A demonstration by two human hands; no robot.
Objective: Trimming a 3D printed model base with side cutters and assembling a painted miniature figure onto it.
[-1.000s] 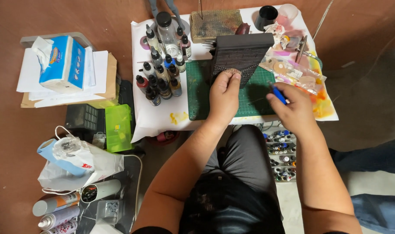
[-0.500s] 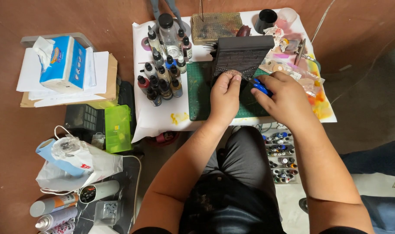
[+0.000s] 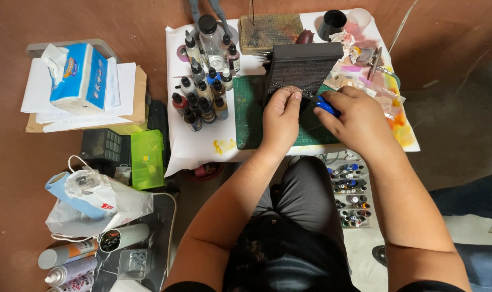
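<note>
A dark grey textured block (image 3: 302, 67) stands on a green cutting mat (image 3: 249, 121) on a small table covered in white paper (image 3: 202, 146). My left hand (image 3: 281, 116) pinches a small round brownish piece against the block's lower front edge. My right hand (image 3: 359, 119) is closed around a blue-handled tool (image 3: 327, 105), whose tip points at the same spot on the block. Both hands meet at the block's base.
Several small paint bottles (image 3: 202, 92) crowd the table's left side. A black cup (image 3: 332, 21) and paint-stained clutter sit at the back right. A tissue box (image 3: 78, 75) on papers, a green box (image 3: 146, 159), spray cans (image 3: 67, 259) and a tray of bottles (image 3: 351, 197) lie on the floor.
My right hand has moved left with the blue tool, from the mat's right edge to the block's base beside my left hand. My left hand stays at the block.
</note>
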